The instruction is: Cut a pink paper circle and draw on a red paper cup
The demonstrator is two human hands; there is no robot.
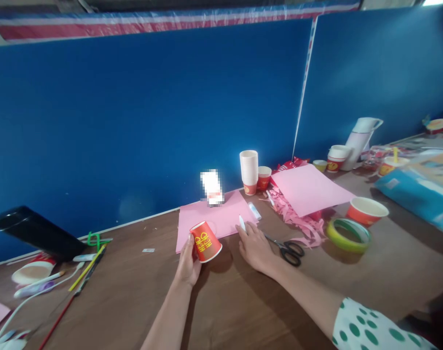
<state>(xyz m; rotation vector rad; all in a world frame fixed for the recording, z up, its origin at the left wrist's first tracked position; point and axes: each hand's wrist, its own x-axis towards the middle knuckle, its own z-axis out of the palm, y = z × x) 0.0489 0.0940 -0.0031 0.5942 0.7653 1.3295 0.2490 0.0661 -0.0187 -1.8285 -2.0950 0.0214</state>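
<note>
A red paper cup (207,243) with yellow lettering and a white rim is tilted in my left hand (190,260), the fingers wrapped round its side. My right hand (256,247) rests low over the table by the edge of the pink paper (195,218), and a slim white pen (242,223) sticks out between its fingers. Just to the right of that hand lie black-handled scissors (291,252). A small white-and-blue item (254,211) is on the table beyond the fingers. A blurred white object (212,187) stands at the back edge of the paper.
Behind are stacked paper cups (248,170). To the right are a pink sheet (311,187) over shredded pink paper, yellow-green tape (349,236), another red cup (367,211) and a white jug (360,141). A black cylinder (42,233), pens and a cable lie left. A blue partition (152,107) rises behind.
</note>
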